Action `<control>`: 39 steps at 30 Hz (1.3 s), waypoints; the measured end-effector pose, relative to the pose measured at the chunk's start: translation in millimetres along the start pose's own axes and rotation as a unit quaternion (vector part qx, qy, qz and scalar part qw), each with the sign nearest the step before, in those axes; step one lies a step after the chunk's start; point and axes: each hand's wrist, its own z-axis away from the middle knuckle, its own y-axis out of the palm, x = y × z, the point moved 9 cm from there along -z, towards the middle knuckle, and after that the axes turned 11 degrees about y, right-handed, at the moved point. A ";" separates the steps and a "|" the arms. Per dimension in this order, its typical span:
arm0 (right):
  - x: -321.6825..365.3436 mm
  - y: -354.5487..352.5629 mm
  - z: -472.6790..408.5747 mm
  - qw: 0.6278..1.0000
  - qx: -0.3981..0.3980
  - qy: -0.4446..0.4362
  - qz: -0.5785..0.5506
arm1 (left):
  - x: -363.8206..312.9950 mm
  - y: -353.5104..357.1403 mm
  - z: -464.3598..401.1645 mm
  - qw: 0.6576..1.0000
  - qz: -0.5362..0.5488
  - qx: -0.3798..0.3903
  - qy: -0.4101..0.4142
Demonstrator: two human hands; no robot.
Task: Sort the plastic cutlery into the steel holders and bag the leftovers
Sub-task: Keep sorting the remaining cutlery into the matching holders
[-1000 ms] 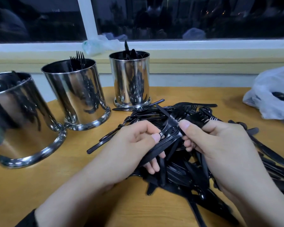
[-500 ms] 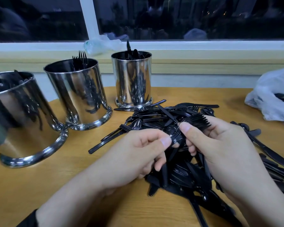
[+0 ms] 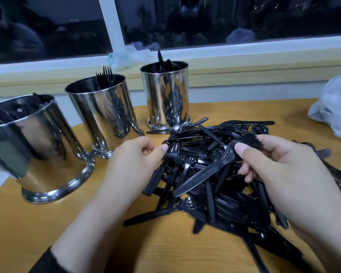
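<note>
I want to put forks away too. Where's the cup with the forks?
In the head view, the fork holder stands middle of three steel holders, left of the cutlery pile, on the wooden table.

No writing, label, brand or number can be read anywhere here. The steel holders [image 3: 166,95] show only reflections, and the black cutlery [image 3: 215,174] bears no legible marks.

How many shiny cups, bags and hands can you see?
Steel holders: 3, left, middle, right
Plastic bags: 2, on the table, on the sill
Hands: 2, left hand, right hand
Total: 7
</note>
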 end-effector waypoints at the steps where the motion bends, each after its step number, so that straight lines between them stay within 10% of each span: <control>1: -1.4 0.0 -0.3 1.000 0.000 0.003 0.004 | 4.1 6.1 0.2 0.999 -0.027 0.028 -0.013; 8: -7.4 -3.6 -2.9 1.000 -0.013 0.019 0.015 | 9.8 39.5 5.6 0.981 -0.131 0.146 -0.017; 39: -4.6 -0.8 0.5 0.999 0.003 0.022 0.030 | -10.3 46.1 10.2 0.981 -0.128 0.142 0.023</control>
